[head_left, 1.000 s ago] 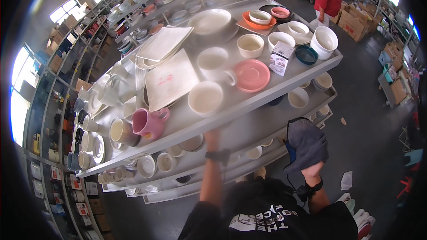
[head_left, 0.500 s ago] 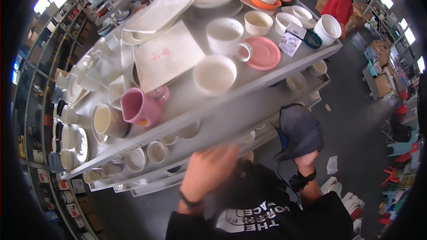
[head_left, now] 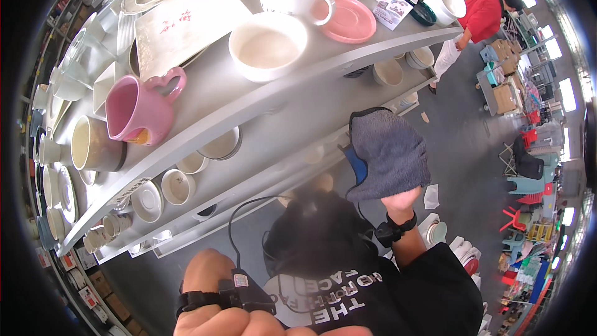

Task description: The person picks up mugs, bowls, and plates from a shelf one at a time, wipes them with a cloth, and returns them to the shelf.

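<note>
Two hands in the head view: the right hand (head_left: 402, 199) is covered by a grey cloth (head_left: 393, 155) just off the shelf rack (head_left: 204, 99), grip hidden; the left hand (head_left: 231, 323) looks curled but gets cropped, so can't tell if it's pinching anything. That looped black cable (head_left: 231, 231) could snag, and a careless swipe might tip the white bowl (head_left: 268, 43) or pink mug (head_left: 144, 111). Crockery crowds the grey top; dark floor (head_left: 457, 140), cartons (head_left: 505, 98), red-shirted person (head_left: 482, 18) off right.

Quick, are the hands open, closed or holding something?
Left hand: fingers bent, cut off by picture's edge; grip cannot be told.
Right hand: fingers hidden by a grey, fuzzy fabric cloth; open or closed cannot be told.
</note>
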### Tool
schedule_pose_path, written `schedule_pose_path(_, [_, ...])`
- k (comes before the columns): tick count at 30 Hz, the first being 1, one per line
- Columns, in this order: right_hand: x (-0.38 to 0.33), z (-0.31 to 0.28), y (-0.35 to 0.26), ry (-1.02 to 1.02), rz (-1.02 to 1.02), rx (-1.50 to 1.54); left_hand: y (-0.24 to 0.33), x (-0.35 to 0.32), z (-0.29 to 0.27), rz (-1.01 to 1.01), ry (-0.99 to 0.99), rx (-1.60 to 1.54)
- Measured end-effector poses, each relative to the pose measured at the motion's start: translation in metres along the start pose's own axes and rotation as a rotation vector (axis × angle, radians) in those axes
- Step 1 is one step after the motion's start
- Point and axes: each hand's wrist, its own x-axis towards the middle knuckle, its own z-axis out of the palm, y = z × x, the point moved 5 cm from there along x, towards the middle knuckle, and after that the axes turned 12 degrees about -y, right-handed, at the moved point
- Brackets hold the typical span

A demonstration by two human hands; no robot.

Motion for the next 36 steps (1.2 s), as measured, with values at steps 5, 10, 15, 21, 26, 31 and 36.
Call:
schedule_pose_path(5, [0.007, -0.003, -0.003, 0.015, 0.005, 0.017, 0.01, 0.005, -0.006, -0.029, 0.023, -0.041])
schedule_pose_path(10, [0.015, -0.013, -0.017, -0.008, 0.007, -0.043, -0.002, 0.018, 0.009, -0.492, -0.162, -0.371])
schedule_pose_path(15, [0.02, -0.049, -0.024, 0.021, 0.029, 0.041, 0.004, 0.044, 0.031, -0.413, 0.102, -0.359])
schedule_pose_path(21, [0.047, -0.095, -0.054, -0.006, 0.088, -0.035, -0.014, 0.114, 0.168, -0.225, -0.162, -0.422])
schedule_pose_path(26, [0.068, -0.148, -0.076, 0.057, 0.166, 0.055, -0.075, 0.15, 0.311, -0.765, -0.029, -0.641])
schedule_pose_path(31, [0.084, -0.205, -0.095, -0.161, 0.26, -0.115, -0.127, 0.169, 0.409, -1.22, 0.318, -0.901])
schedule_pose_path(36, [0.093, -0.236, -0.115, -0.198, 0.253, 0.021, -0.154, 0.183, 0.444, -1.232, 0.544, -1.143])
